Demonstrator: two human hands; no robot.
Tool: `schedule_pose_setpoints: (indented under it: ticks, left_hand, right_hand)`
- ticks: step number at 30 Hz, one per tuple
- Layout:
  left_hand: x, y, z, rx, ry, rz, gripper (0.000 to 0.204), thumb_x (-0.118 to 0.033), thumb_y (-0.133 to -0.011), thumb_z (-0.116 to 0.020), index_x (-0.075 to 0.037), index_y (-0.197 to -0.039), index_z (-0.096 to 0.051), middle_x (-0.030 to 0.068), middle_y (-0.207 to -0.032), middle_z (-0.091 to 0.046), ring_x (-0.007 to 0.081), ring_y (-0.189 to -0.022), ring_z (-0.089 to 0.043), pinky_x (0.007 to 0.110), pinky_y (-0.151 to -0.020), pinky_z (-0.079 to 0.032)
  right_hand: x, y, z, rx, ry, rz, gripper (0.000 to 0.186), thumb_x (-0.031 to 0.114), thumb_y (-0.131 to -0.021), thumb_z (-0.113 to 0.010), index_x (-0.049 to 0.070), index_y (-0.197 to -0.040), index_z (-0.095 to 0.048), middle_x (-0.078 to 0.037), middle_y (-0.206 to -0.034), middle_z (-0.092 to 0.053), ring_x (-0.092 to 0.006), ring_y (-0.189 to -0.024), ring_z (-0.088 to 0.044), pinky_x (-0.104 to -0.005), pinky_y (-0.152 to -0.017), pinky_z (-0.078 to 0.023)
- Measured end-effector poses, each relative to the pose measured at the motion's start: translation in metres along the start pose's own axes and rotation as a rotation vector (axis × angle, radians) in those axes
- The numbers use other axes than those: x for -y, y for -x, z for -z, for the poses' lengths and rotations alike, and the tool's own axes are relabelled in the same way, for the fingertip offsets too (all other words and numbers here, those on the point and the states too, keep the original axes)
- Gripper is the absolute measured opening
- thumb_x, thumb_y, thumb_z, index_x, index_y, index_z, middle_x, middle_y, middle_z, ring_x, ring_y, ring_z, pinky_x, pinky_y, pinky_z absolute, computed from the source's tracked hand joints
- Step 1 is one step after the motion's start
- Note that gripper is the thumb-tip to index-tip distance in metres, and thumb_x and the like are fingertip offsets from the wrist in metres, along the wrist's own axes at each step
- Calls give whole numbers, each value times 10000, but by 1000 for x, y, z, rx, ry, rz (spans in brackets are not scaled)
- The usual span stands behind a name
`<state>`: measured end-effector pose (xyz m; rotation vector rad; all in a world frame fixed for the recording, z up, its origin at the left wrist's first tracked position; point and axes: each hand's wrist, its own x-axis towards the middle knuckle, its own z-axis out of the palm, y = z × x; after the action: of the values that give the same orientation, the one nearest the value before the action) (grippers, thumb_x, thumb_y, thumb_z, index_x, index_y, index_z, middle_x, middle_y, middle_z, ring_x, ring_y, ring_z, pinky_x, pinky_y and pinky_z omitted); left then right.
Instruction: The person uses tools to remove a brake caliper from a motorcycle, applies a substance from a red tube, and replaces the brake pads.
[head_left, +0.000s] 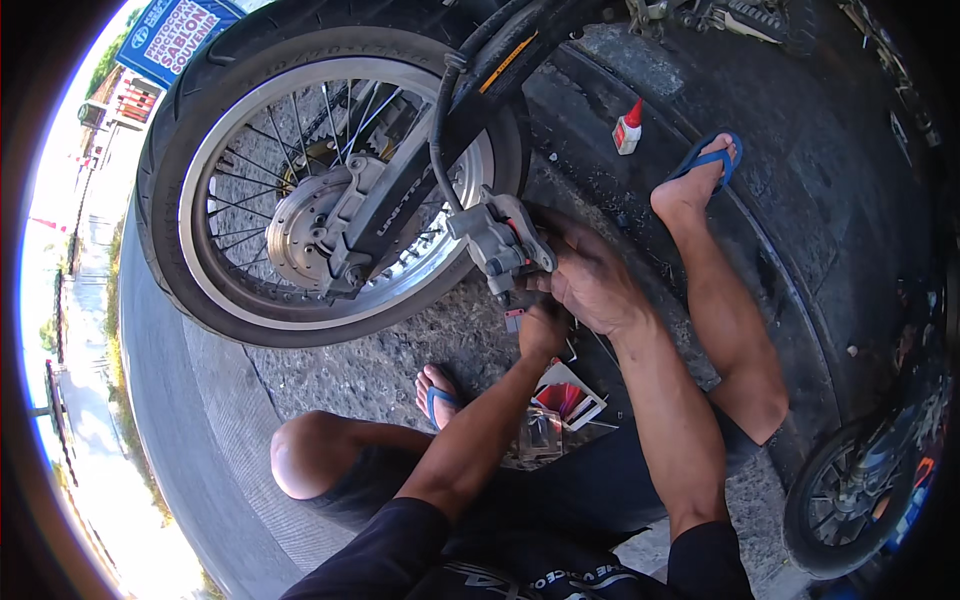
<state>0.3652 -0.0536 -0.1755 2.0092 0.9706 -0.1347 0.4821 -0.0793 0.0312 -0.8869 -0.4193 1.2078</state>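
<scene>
A grey brake caliper (497, 245) hangs on a black hose (438, 130) beside the motorcycle's spoked wheel (205, 300), off the brake disc (298, 232). My right hand (597, 283) is closed around the caliper's right side, its fingertips partly hidden behind the metal. Just below the caliper, my left hand (545, 330) is curled closed. A small flat grey piece with a reddish edge, which looks like a brake pad (514, 320), sticks out from its fingers. A red strip shows inside the caliper's opening.
On the ground between my legs lie an opened package with a red print (566, 394) and a clear plastic pack (540, 433). A white bottle with a red cap (627, 132) stands near my right foot (697, 180). Another motorcycle's wheel (845, 500) is at the lower right.
</scene>
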Motion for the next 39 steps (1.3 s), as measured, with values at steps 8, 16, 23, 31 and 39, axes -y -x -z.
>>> schedule_pose_setpoints:
  ticks: [8,16,23,31,39]
  left_hand:
    - [2,3,-57,-30,-226,172,219,-181,-909,-538,-24,-1019,-643,220,-1129,-652,370,-995,-681,476,-835,-559]
    - [-23,26,14,-492,407,176,311,-285,-895,-622,3,-1011,-624,242,-900,-685,389,-851,-689,437,-760,-537]
    - [-78,92,156,-838,783,-149,140,-95,-925,-633,11,-1016,-642,41,-804,-654,80,-704,-570,245,-644,-464]
    - [-104,94,189,-657,596,-176,155,-103,-926,-645,28,-1008,-654,24,-796,-644,45,-706,-535,229,-643,-454]
    - [-70,62,198,-429,1400,-207,201,-133,-962,-617,20,-1089,-651,77,-960,-680,149,-852,-635,280,-759,-503]
  right_hand:
    - [-7,-4,3,97,-149,-27,482,272,-990,-557,9,-1386,-479,-105,-1229,-621,-193,-1055,-630,-386,-870,-538]
    - [-37,-15,40,135,-320,-155,577,408,-956,-560,15,-1372,-488,-176,-1243,-619,-295,-1058,-638,-436,-893,-533]
    - [-35,-19,51,123,-417,-143,525,365,-985,-517,59,-1407,-458,-145,-1323,-581,-313,-1088,-630,-459,-899,-534]
    - [-26,-13,30,72,-182,-51,560,365,-939,-625,54,-1385,-494,-82,-1266,-603,-194,-1120,-600,-357,-937,-501]
    - [-41,-3,-20,-133,324,256,616,208,-944,-626,-63,-1436,-371,-193,-1322,-553,-242,-1243,-544,-370,-1027,-446]
